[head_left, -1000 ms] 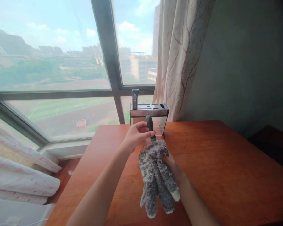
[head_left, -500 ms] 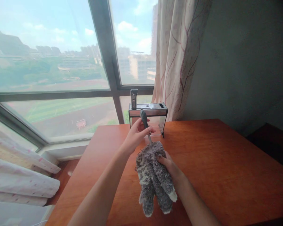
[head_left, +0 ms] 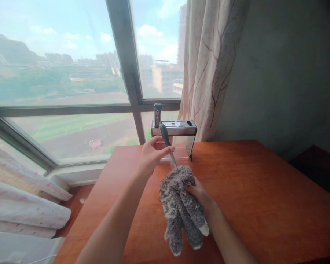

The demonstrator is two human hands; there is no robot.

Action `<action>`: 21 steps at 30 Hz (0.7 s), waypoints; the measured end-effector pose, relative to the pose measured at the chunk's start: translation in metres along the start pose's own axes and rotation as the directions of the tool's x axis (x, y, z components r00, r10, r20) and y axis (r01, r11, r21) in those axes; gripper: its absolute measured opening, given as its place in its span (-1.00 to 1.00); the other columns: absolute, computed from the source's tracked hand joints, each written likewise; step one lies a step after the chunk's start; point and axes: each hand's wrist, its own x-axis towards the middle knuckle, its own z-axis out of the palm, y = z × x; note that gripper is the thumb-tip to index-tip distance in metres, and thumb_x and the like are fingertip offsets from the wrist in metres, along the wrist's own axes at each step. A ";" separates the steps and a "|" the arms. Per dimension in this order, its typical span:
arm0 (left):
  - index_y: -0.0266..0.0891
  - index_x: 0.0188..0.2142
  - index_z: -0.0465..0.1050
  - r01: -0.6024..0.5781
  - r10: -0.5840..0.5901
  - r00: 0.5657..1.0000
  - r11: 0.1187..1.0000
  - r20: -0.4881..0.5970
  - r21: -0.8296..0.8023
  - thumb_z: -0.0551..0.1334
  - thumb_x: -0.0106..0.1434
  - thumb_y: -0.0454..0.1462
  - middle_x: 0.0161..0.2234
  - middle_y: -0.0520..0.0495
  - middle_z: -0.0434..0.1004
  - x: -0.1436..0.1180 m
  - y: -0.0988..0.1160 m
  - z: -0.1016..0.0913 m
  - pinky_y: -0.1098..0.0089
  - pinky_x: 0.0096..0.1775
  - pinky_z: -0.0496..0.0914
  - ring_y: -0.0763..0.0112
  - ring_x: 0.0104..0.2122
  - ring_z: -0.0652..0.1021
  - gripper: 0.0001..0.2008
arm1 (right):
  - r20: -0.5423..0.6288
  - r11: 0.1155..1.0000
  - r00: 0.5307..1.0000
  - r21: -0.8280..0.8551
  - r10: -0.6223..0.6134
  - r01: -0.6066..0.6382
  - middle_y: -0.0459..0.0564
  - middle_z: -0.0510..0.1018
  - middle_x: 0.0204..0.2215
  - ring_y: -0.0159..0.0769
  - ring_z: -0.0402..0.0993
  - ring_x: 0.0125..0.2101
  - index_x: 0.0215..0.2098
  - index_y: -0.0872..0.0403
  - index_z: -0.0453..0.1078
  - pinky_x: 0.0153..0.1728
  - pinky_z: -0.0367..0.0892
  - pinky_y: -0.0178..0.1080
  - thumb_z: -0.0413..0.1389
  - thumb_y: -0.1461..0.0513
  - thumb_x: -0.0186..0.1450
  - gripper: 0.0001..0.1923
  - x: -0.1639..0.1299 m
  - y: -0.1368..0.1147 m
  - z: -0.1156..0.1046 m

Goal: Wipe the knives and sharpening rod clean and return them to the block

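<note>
My left hand (head_left: pixel 154 152) is closed around a slim tool with a ribbed dark grey handle (head_left: pixel 164 132) and a thin metal shaft. The handle leans up and to the left between thumb and fingers. Its shaft slants down to the top of a fuzzy grey glove (head_left: pixel 178 198), where its tip is hidden. My right hand (head_left: pixel 199 192) grips the glove from the right, thumb on its front and fingers mostly hidden behind. The glove's fingers hang downward over the table, with whitish patches at the tips and left side.
A clear-sided knife block with a metal top (head_left: pixel 178 126) stands at the table's far edge, a knife handle (head_left: pixel 157 114) upright in its left end. The brown wooden table (head_left: pixel 250 190) lies beneath. Behind are a window and a beige curtain (head_left: pixel 209 66).
My left hand has shifted slightly left, and the tool's handle leans further left. More of the shaft shows. The glove stays in my right hand, nearly unchanged.
</note>
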 end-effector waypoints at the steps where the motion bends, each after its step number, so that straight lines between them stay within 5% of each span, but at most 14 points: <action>1: -0.25 -0.27 0.46 -0.018 0.018 0.999 1.000 -0.048 -0.003 0.48 -0.11 -0.25 -0.43 -0.03 0.60 0.000 0.000 0.000 0.37 -0.30 0.44 0.34 -0.40 0.59 -0.61 | 0.012 1.000 1.000 -0.006 -0.004 0.005 0.00 0.61 -0.41 -0.13 0.55 -0.34 -0.26 0.11 0.50 -0.20 0.40 -0.15 0.36 0.10 -0.03 -0.60 0.001 0.001 -0.001; 9: -0.23 -0.31 0.42 -0.242 0.264 0.891 0.964 -0.368 0.106 0.43 -0.01 -0.17 -0.36 0.01 0.54 0.007 -0.002 -0.007 0.46 -0.28 0.37 0.42 -0.33 0.53 -0.68 | 0.088 0.994 0.996 -0.107 0.008 0.002 0.01 0.61 -0.38 -0.22 0.52 -0.36 -0.19 0.16 0.49 -0.26 0.36 -0.24 0.35 0.11 0.02 -0.57 0.005 0.015 -0.012; 15: -0.25 -0.17 0.46 -0.110 0.102 0.992 0.987 -0.069 -0.117 0.26 0.17 -0.08 -0.29 -0.12 0.58 0.004 0.008 -0.011 0.35 -0.20 0.40 0.30 -0.24 0.56 -0.67 | 0.093 0.998 0.996 -0.059 0.013 -0.007 0.02 0.60 -0.38 -0.19 0.53 -0.35 -0.21 0.15 0.49 -0.26 0.37 -0.22 0.33 0.10 0.03 -0.59 0.004 0.010 -0.011; 21: -0.26 -0.28 0.48 0.005 0.002 0.999 0.992 0.052 -0.129 0.35 0.11 -0.17 -0.33 -0.11 0.60 0.003 0.005 -0.012 0.39 -0.20 0.40 0.33 -0.25 0.56 -0.76 | 0.060 0.999 0.998 -0.020 0.033 -0.032 0.02 0.61 -0.38 -0.13 0.54 -0.30 -0.25 0.13 0.49 -0.15 0.36 -0.16 0.35 0.09 -0.03 -0.58 0.003 0.003 -0.006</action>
